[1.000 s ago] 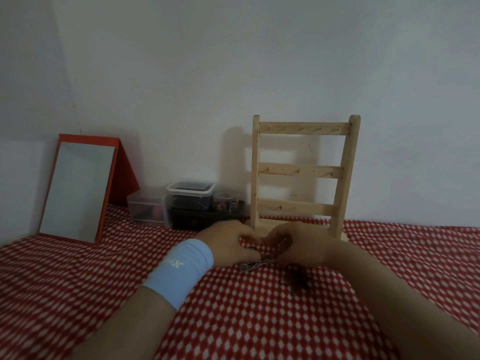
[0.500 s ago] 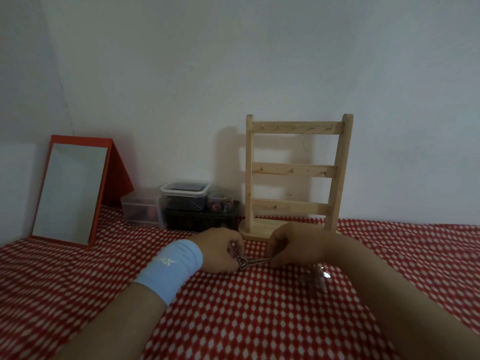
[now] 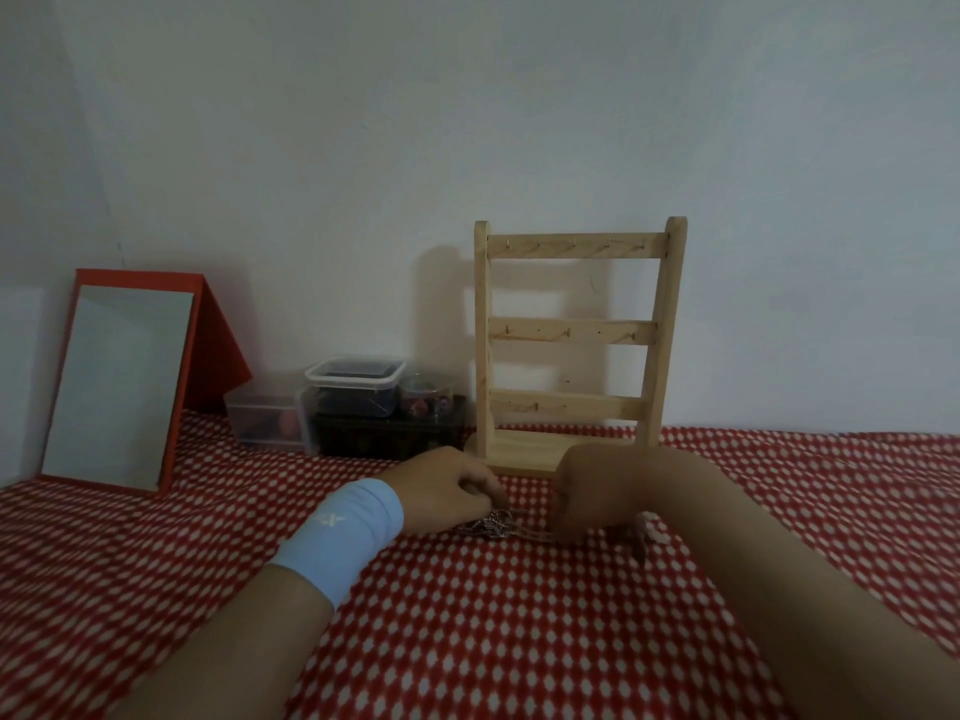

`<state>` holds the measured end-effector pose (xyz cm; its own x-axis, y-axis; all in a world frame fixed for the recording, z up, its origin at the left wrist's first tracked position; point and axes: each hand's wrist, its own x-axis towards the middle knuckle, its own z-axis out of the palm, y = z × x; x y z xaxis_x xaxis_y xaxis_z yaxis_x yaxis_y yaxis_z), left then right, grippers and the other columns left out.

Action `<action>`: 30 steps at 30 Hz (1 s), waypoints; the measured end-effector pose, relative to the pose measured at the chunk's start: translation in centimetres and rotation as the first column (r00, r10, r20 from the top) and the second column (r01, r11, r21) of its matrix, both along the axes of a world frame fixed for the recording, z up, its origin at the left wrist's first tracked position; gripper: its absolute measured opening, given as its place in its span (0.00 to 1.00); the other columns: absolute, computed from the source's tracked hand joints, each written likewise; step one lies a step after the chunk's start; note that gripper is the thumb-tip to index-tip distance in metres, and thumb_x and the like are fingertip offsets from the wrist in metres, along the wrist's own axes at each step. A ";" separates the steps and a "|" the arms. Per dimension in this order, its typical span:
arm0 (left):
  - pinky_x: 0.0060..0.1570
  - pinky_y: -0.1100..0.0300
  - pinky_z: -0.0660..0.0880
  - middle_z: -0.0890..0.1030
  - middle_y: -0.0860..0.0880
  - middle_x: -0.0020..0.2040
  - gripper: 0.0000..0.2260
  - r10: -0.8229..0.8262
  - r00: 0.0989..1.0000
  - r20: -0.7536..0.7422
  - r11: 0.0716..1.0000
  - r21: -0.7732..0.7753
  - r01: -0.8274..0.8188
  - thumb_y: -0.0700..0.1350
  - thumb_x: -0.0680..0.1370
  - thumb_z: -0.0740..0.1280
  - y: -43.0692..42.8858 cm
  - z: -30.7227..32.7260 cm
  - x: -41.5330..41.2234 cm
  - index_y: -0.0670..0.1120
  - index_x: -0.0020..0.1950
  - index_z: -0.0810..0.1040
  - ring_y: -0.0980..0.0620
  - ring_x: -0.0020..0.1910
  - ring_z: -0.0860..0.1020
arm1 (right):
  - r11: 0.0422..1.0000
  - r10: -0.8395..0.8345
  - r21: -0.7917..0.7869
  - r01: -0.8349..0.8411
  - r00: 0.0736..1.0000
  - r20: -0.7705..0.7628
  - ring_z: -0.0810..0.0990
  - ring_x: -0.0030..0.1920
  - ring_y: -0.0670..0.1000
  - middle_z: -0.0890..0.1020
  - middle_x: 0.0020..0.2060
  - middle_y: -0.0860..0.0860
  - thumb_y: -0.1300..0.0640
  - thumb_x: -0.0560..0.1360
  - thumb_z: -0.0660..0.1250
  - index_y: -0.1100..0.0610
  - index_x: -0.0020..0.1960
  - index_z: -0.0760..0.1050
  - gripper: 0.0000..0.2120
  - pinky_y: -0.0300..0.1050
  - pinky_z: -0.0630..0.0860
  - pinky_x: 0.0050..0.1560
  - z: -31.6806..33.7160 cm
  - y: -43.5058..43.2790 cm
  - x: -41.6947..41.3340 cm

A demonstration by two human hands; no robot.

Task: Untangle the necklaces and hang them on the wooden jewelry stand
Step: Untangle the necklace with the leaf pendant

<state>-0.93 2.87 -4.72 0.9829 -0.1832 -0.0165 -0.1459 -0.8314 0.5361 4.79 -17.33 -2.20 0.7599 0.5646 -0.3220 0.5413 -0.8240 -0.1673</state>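
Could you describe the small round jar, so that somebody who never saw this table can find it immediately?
Start at the wooden jewelry stand against the wall, on the red checked cloth. Just left of its base is a group of plastic boxes; the small round jar is the one nearest the stand, beside the white-rimmed container. It alone is round, with coloured pieces inside.

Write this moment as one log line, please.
left hand: pinches necklaces | right hand: pinches necklaces | stand: nothing hung | step: untangling

Home dressing corner: mirror [image 3: 117, 387], checked tablecloth [image 3: 467, 641].
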 end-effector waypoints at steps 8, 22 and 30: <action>0.45 0.61 0.78 0.81 0.53 0.42 0.08 0.059 0.994 0.089 0.981 -0.190 -0.041 0.49 0.75 0.72 1.2 -2.1 0.9 0.51 0.52 0.80 0.58 0.39 0.79 | 0.962 0.111 0.242 -0.128 0.990 0.083 0.74 0.48 0.42 0.76 0.50 0.42 0.47 0.73 0.75 0.46 0.61 0.71 0.20 0.36 0.69 0.46 -1.3 2.5 -1.2; 0.46 0.69 0.75 0.83 0.55 0.44 0.06 0.079 0.975 0.207 0.945 -0.328 -0.007 0.43 0.74 0.74 1.1 -2.5 0.5 0.53 0.46 0.80 0.64 0.43 0.80 | 0.670 -0.015 0.712 0.209 0.963 -0.269 0.85 0.40 0.42 0.88 0.42 0.48 0.56 0.83 0.64 0.54 0.53 0.84 0.09 0.34 0.78 0.42 -2.5 1.1 -0.2; 0.42 0.72 0.70 0.80 0.56 0.44 0.08 0.000 0.966 0.257 0.958 -0.277 0.074 0.41 0.77 0.70 1.5 -2.1 0.6 0.55 0.48 0.78 0.67 0.40 0.76 | 0.532 0.051 0.760 0.372 0.882 -0.468 0.84 0.35 0.50 0.86 0.38 0.57 0.63 0.81 0.66 0.62 0.60 0.79 0.09 0.41 0.81 0.34 -2.5 1.0 0.0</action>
<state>-0.37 4.41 -6.81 0.9406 -0.1802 0.2879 -0.3342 -0.6427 0.6894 4.76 -16.35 -4.70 0.7881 0.6114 -0.0712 0.1227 -0.2694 -0.9552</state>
